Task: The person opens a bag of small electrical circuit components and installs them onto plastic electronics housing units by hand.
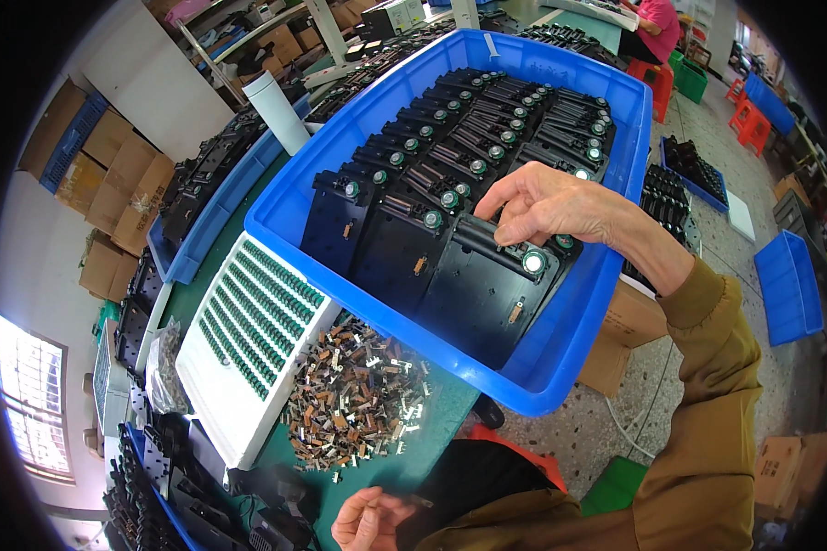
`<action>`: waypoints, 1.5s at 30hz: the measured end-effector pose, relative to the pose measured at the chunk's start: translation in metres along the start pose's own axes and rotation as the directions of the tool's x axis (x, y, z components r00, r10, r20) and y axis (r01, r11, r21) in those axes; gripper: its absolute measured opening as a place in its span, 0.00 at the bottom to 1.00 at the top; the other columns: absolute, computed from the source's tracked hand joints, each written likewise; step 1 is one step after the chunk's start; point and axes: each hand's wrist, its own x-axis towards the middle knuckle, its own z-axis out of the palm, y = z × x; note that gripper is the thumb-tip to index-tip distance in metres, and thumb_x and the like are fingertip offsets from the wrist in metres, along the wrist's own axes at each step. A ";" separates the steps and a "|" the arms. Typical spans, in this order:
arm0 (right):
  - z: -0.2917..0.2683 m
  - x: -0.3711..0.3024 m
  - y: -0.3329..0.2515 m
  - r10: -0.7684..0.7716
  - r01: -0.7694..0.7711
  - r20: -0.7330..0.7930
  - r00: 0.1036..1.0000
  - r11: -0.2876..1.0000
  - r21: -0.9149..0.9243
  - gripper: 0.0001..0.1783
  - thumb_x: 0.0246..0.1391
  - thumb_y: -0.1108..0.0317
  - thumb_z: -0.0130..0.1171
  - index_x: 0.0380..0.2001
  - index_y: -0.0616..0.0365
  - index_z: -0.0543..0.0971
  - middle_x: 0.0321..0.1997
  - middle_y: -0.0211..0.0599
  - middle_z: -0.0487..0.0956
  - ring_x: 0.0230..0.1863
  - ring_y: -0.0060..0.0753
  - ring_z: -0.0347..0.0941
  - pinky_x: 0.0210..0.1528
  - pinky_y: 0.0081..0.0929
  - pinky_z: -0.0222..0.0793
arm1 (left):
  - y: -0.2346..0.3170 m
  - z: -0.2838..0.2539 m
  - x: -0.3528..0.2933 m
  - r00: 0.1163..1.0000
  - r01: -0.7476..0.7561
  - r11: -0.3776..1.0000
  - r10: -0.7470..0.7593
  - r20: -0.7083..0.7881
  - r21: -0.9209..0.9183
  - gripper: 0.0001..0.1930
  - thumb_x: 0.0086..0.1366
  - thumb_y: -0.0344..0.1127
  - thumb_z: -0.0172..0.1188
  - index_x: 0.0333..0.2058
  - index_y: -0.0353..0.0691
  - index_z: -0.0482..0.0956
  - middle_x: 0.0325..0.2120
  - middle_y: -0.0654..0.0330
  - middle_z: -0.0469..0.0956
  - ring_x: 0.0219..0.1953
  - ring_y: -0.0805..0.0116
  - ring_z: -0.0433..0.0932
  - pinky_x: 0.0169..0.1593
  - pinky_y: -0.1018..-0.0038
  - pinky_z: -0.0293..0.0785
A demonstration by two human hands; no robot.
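My right hand [560,207] reaches over the blue tub, its thumb and fingers closed on the raised edge of a black plastic panel [473,298]. That panel carries a round, silvery part with a green rim [533,263] and a small brown slider-like component [516,312]. It lies at the near end of rows of similar panels in the blue tub [377,308]. My left hand [372,522] is low at the bottom edge, above the green table. Its fingers are curled in a pinch; what they hold, if anything, is too small to tell.
A heap of small brown and metal components [354,395] lies on the green table [436,418]. Beside it, a white foam tray [202,354] holds rows of green-rimmed round parts. Cardboard boxes [119,174] stand at left. A person in pink [657,32] sits at far right.
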 end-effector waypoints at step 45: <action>0.045 -0.037 -0.018 -0.362 0.002 -0.209 0.909 0.503 -0.864 0.09 0.47 0.67 0.61 0.27 0.64 0.79 0.29 0.48 0.79 0.35 0.50 0.77 0.36 0.43 0.73 | -0.011 -0.011 0.001 0.989 -0.067 0.995 0.076 -0.125 0.071 0.14 0.66 0.29 0.54 0.46 0.26 0.73 0.31 0.46 0.78 0.32 0.59 0.80 0.43 0.59 0.81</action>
